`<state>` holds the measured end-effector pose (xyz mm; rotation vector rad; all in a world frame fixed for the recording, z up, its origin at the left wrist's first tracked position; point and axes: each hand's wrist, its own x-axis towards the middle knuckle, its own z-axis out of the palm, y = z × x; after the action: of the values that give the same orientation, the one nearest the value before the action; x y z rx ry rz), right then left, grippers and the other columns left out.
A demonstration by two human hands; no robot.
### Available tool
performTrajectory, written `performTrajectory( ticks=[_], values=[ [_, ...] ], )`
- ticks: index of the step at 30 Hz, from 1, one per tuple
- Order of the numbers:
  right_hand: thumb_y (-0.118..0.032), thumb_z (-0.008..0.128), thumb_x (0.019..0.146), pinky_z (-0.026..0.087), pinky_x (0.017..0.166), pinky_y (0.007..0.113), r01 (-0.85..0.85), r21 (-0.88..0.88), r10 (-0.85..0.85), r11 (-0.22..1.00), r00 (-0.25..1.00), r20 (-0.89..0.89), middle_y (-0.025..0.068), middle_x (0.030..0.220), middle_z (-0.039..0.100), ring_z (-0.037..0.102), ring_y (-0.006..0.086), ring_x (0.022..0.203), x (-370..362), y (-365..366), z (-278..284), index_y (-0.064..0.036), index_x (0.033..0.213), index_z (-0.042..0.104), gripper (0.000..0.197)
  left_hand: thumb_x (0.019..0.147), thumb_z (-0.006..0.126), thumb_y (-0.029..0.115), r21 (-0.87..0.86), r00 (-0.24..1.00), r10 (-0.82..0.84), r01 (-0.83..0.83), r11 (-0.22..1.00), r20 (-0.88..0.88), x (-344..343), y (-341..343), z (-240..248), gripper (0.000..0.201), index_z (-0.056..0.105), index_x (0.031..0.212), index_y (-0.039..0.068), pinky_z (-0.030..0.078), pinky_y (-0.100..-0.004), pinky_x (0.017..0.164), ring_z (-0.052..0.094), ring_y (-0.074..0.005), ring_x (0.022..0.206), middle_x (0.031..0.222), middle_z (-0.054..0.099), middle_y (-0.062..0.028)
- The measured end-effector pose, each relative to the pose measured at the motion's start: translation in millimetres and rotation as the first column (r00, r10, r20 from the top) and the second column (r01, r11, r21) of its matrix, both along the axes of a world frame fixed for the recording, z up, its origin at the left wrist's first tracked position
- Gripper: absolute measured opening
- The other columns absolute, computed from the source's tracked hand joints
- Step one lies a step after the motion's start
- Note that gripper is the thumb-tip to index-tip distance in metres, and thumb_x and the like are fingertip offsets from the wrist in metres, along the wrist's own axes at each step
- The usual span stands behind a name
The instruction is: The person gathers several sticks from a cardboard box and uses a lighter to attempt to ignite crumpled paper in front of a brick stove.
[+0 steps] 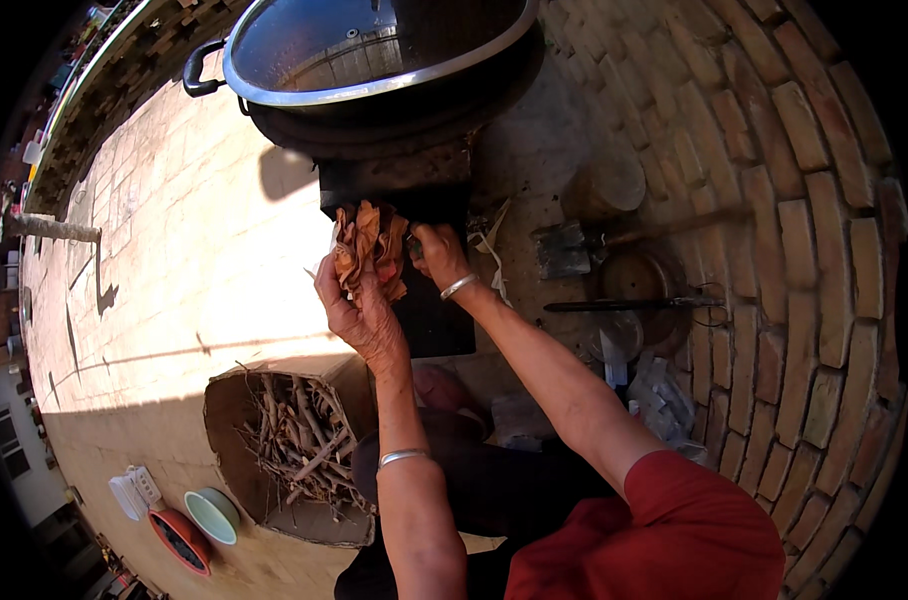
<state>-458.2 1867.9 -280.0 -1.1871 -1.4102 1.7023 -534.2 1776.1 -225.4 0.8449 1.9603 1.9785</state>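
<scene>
My left hand [362, 318] grips a crumpled bundle of brown, dry, papery sheets [367, 245], held up in front of the dark metal stove [399, 182]. Close beside the bundle, my right hand [439, 256] is closed around a small greenish thing [415, 246], mostly covered by the fingers. Above both hands, a big dark pan with a metal-rimmed glass lid [344, 55] sits on the stove.
An open cardboard box [339, 372] of sticks [304, 440] stands left of my legs. To the right are a shovel [562, 250], dark tongs [614, 305], a round container [634, 275] and clear plastic bags [662, 400]. A brick wall [804, 240] curves beyond them.
</scene>
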Motion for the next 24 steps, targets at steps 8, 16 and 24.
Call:
performTrajectory(
  ticks=[8,16,24],
  values=[
    [-0.022,0.045,0.090,0.035,0.040,0.027,0.018,0.135,-0.011,0.991,0.999,-0.050,0.0067,0.054,0.052,0.049,0.0116,0.042,-6.0,-3.1,-11.1,0.0026,0.079,0.060,0.031,0.094,0.061,0.007,0.036,0.996,-0.012,0.009,0.999,0.088,-0.3,-1.3,3.2,0.031,0.054,0.124,0.000,0.049,-0.0278,0.089,0.060,-0.0147,0.098,0.113,0.059,-0.0089],
    [-0.021,0.046,0.090,0.032,0.040,0.027,0.028,0.216,-0.019,0.976,0.999,-0.044,0.0045,0.052,0.048,0.046,0.0100,0.041,-5.8,-1.3,-18.3,0.0020,0.074,0.057,0.030,0.095,0.060,0.007,-0.009,1.000,0.000,0.000,1.000,-0.009,-2.0,-0.5,0.3,0.031,0.053,0.125,0.000,0.050,-0.0276,0.089,0.062,-0.0140,0.098,0.113,0.061,-0.0087],
    [-0.041,0.044,0.092,0.046,0.050,0.032,-0.009,-0.147,0.008,0.989,1.000,-0.008,0.0117,0.058,0.057,0.059,0.0200,0.051,-0.5,4.4,2.1,0.0042,0.080,0.063,0.050,0.095,0.061,0.008,0.029,0.999,-0.013,0.011,1.000,0.053,0.5,1.1,4.7,0.031,0.054,0.124,0.000,0.050,-0.0277,0.089,0.061,-0.0140,0.099,0.113,0.061,-0.0085]
  ],
)
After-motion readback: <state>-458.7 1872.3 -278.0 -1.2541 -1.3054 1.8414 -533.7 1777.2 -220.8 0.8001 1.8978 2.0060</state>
